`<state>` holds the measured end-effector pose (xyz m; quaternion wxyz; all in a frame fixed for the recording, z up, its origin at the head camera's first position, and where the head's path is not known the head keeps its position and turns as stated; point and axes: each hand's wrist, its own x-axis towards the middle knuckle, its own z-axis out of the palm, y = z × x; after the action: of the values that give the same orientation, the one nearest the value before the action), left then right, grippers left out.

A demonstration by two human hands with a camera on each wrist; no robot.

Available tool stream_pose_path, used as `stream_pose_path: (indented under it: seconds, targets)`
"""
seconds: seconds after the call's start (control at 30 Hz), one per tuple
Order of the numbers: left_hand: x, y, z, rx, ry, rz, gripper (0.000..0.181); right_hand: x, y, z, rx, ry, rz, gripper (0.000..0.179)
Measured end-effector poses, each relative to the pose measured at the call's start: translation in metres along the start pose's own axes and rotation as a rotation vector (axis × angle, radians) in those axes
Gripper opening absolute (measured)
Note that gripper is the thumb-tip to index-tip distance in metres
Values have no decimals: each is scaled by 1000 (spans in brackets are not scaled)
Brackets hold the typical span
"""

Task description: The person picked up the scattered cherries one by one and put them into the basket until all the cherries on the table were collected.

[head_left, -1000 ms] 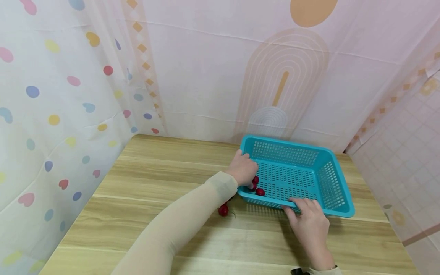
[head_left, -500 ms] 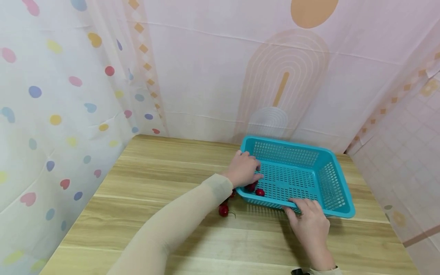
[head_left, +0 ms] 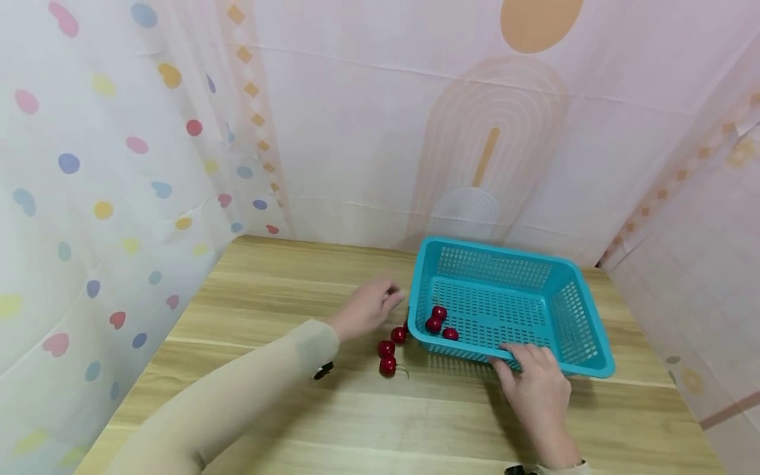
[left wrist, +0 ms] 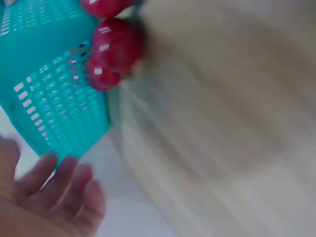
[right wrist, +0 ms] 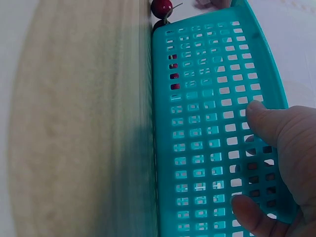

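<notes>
A turquoise plastic basket with slotted walls stands at the right of the table. My right hand grips its front rim, thumb on the outside wall and fingers over the edge. Three red cherries lie inside, in the front left corner. Several more cherries with thin stems sit in a row on the table, just left of the basket. My left hand is beside the basket's left side, above these cherries in the head view. Its fingers are loosely bent and hold nothing.
The wooden table ends at a patterned curtain at the back, with more curtain on the left and right. The basket's back edge is close to the rear curtain.
My left hand has come out of the basket and moved left, uncovering the cherries in the basket corner and more of the row on the table. My right hand stays at the rim.
</notes>
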<state>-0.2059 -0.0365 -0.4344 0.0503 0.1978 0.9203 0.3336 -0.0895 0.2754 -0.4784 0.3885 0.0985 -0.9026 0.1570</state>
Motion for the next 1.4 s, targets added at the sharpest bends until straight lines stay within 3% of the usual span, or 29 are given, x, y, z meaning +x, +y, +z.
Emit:
stream_pose_path:
  seconds: [0.17, 0.33, 0.57, 0.8, 1.03, 1.17, 1.3, 1.4]
  targets:
    - [-21, -18, 4, 131, -135, 47, 43, 1, 2, 0, -3, 4, 9, 31]
    - [-28, -21, 14, 179, -180, 123, 37, 0, 2, 0, 6, -5, 15, 30]
    - [-29, -19, 20, 140, -173, 148, 30, 0, 0, 2, 5, -5, 6, 32]
    - [-35, -28, 19, 85, -153, 83, 41, 1, 1, 1, 5, -15, 13, 33]
    - [-45, -42, 9, 133, -116, 59, 27, 1, 1, 0, 4, -17, 18, 33]
    - [-47, -49, 1, 182, -127, 48, 27, 1, 1, 0, 3, -11, 14, 33]
    - [-45, -53, -8, 195, -140, 33, 29, 0, 1, 0, 7, -10, 10, 33]
    - [-38, -48, -18, 165, -94, 27, 29, 0, 1, 0, 7, -12, 10, 32]
